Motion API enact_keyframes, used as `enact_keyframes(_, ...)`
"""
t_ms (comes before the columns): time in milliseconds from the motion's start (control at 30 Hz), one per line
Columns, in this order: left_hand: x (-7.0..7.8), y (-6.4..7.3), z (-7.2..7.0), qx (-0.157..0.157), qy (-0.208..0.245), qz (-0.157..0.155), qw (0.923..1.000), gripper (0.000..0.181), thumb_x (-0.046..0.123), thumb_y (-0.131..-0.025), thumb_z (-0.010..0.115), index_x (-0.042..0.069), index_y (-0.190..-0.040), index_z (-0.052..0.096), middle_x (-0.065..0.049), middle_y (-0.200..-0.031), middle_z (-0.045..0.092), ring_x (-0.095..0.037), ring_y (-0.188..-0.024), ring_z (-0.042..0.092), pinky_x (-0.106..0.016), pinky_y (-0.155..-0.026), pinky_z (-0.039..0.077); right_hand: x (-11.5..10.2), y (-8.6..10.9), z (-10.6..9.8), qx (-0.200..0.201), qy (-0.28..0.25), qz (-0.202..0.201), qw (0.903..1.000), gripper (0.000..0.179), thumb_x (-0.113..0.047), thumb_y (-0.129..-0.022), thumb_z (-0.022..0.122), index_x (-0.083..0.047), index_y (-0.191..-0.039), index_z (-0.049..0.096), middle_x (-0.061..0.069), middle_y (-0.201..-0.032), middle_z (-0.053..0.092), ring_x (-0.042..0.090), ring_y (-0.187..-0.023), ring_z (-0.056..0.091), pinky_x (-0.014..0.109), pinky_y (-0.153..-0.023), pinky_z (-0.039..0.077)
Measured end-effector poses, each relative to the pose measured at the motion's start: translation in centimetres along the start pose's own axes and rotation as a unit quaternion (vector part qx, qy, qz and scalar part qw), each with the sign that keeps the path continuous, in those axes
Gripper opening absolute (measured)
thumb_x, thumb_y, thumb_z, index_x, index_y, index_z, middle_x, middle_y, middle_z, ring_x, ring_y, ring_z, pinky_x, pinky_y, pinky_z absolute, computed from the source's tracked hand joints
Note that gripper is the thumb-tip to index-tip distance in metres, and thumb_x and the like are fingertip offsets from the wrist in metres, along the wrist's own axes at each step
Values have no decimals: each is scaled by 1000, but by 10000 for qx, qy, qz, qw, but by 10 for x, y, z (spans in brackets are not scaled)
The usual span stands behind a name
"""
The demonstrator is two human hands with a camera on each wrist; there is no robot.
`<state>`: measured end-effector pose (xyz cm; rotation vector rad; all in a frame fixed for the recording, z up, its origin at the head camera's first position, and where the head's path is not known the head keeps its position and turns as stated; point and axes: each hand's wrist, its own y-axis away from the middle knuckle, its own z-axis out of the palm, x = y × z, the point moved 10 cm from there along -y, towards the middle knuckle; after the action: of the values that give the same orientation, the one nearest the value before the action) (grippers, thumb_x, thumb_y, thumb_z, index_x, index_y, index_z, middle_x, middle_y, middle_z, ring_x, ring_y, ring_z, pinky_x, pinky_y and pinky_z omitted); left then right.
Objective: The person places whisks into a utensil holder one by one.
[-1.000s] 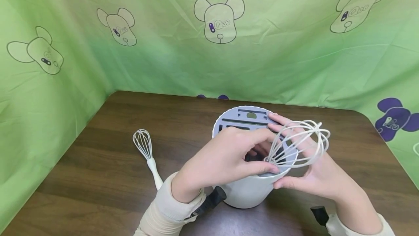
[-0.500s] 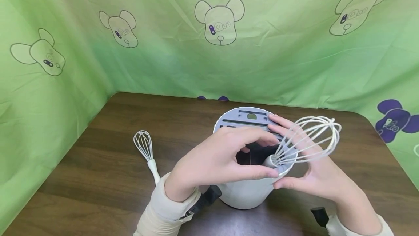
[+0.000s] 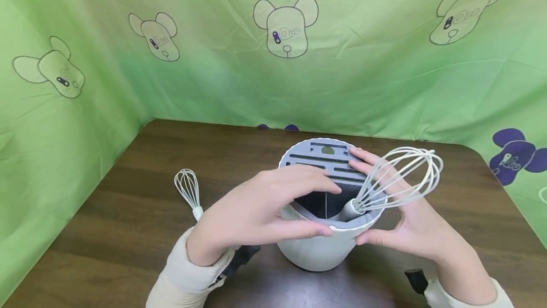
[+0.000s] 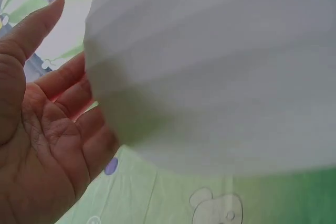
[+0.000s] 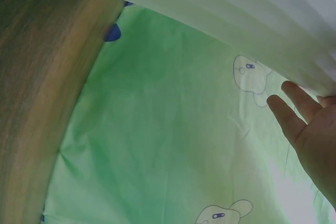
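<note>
My left grip [image 3: 256, 208] is wide, my right grip [image 3: 406, 220] spread against the pot [image 3: 318, 251]; a bump could tip the right-leaning whisk [image 3: 368, 199]

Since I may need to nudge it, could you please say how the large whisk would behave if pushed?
The large whisk may swing sideways, since its handle leans in a wider opening. Its thin, spaced loops would probably flex slightly. Being mostly gaps, they are likely light.
</note>
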<state>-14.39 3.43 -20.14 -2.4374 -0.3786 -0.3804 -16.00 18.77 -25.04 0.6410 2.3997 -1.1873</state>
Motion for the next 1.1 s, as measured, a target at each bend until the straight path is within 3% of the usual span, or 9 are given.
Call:
enact_keyframes(200,-16,14,-22,385,-303,-722,9962,45,31,-89,75,10,-127,62,-1,-131,64,-12,-131,54,-24,-112,41,2,1,-2,1,123,114,9999,108,-41,-63,92,14,-141,41,30,-154,33,21,-146,34,19,-116,26)
enact_keyframes(367,-30,29,-33,528,-380,-1259,9899,52,32,-88,76,13,-134,60,1,-139,60,-15,-144,42,-37,-115,40,3,2,-2,-11,86,160,9998,109,-40,-62,93,14,-142,41,30,-154,32,21,-146,34,18,-116,26)
enact_keyframes(600,-50,50,-34,342,-680,-1730,9820,70,37,-86,77,15,-146,49,3,-150,51,-16,-151,28,-46,-119,33,6,2,0,-76,147,246,9996,110,-40,-61,93,12,-143,41,29,-156,31,20,-147,33,18,-117,26)
enact_keyframes(800,-69,66,-35,15,-941,-2358,9672,82,49,-85,75,25,-154,36,12,-159,35,-12,-155,13,-68,-116,23,5,1,0,-36,30,162,9999,110,-40,-62,93,13,-142,41,30,-155,32,21,-147,33,19,-117,26)
enact_keyframes(1100,-86,87,-31,-280,-1366,-2828,9490,96,64,-79,72,33,-157,25,16,-165,15,-16,-156,-10,-76,-114,8,4,0,1,-35,-14,162,9999,109,-41,-63,92,13,-142,40,30,-155,31,21,-147,33,19,-117,26)
